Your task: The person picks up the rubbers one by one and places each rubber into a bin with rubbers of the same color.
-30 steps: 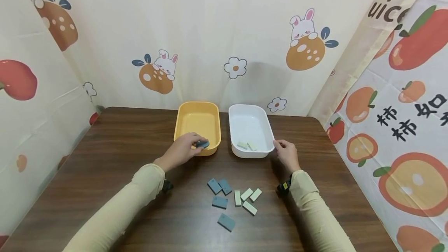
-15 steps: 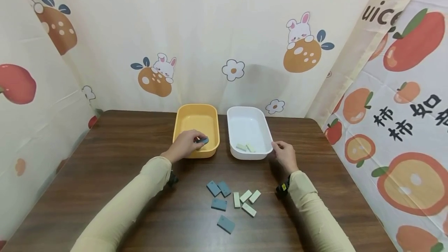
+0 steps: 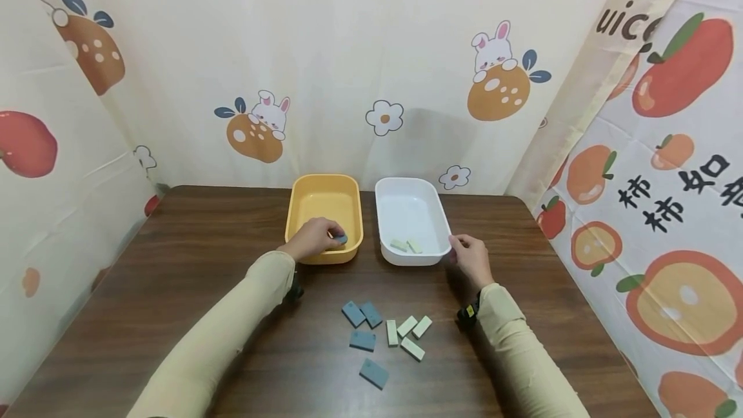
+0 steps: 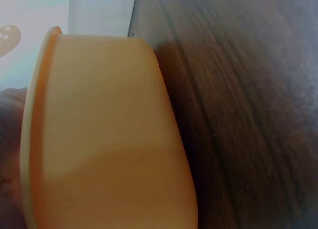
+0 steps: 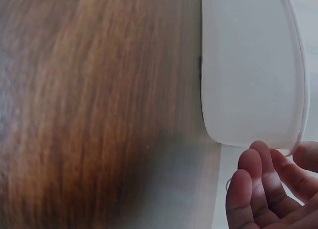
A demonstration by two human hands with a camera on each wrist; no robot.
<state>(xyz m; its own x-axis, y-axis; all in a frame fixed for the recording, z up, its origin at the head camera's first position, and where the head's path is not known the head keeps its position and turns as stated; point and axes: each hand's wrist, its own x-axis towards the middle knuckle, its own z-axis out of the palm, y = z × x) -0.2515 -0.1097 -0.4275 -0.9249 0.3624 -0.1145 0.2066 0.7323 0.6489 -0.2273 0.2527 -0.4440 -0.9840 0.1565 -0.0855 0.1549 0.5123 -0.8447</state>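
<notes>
Over the front part of the yellow tub (image 3: 325, 205), my left hand (image 3: 312, 237) pinches a flat blue-grey block (image 3: 340, 238). The left wrist view is mostly the tub's outer wall (image 4: 109, 129), with a bit of the hand (image 4: 10, 154) behind the rim; the block is hidden there. My right hand (image 3: 471, 260) holds the right front rim of the white tub (image 3: 409, 211). Up close in the right wrist view, the thumb and index finger of that hand (image 5: 278, 189) meet at the rim of the white tub (image 5: 253, 70). Two pale green blocks (image 3: 413, 246) lie inside it.
On the brown wooden table (image 3: 220, 218), several blue-grey blocks (image 3: 362, 340) lie loose in front of the tubs. Several pale green blocks (image 3: 407, 326) lie beside them on the right. A printed curtain (image 3: 325, 82) hangs behind the table.
My left hand has shifted slightly right within the yellow tub and dipped a little with the blue-grey block. The right hand stays at the white tub's rim. The head view has tilted slightly.
</notes>
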